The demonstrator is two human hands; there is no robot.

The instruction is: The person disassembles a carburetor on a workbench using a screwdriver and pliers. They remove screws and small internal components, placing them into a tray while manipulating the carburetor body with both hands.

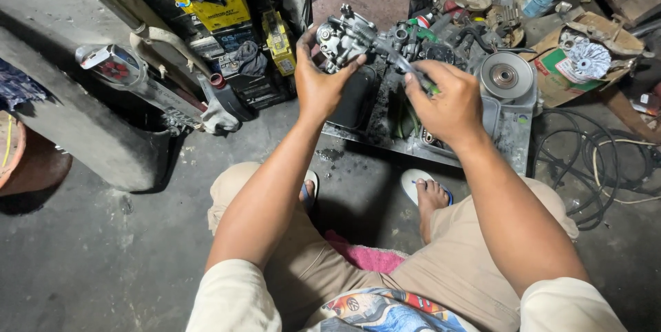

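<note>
- The left hand (pixel 318 87) has its fingers clamped on a grey metal carburettor (pixel 344 37), held above the tray (pixel 513 140) on the floor.
- The right hand (pixel 451 101) has its fingers closed round a green-handled tool (pixel 416 74) that appears to work at the carburettor's side.
- Next likely needs a steady grip.

Both arms outstretched, left hand (pixel 318 84) and right hand (pixel 451 101) clenched.

Bare concrete floor (pixel 89 249) lies open to the left of the seated person's knees, the widest free passage. Ahead, a parts-crowded metal tray (pixel 513 136) blocks the way, hemmed by yellow batteries (pixel 220 8) and a chrome exhaust pipe (pixel 131 74) on the left, and coiled black cables (pixel 592 167) on the right.
</note>
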